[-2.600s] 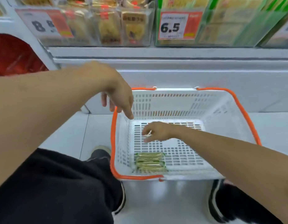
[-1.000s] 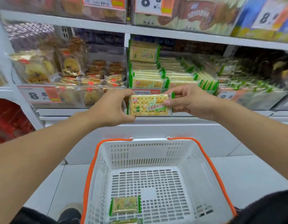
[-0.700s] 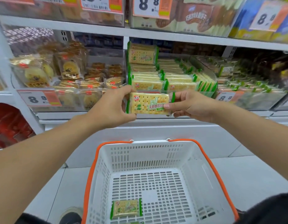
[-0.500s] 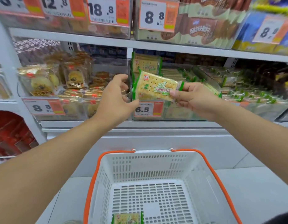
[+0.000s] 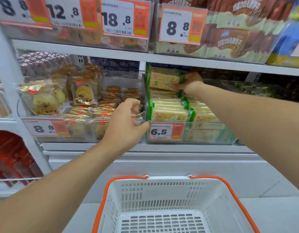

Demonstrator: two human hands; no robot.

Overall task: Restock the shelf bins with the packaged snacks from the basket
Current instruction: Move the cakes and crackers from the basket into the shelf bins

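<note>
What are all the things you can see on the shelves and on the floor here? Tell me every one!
Cracker packs: many, yellow with green edges, stacked in the clear bin above the 6.5 tag.
Held cracker pack: one, yellow and green, at the back top of that bin.
6.5 price tag: one, white and orange, bin front.
Pastry packs: many, golden in clear wrap, left bin.
Brown biscuit packs: several, upper shelf, right.
Upper price tags: four, white and orange, top shelf edge.
Red packs: several, lower left.
Basket: one, white with orange handles, on the floor.
Left hand: empty, fingers curled, at the bin front.
Right hand: grips the held cracker pack.
</note>
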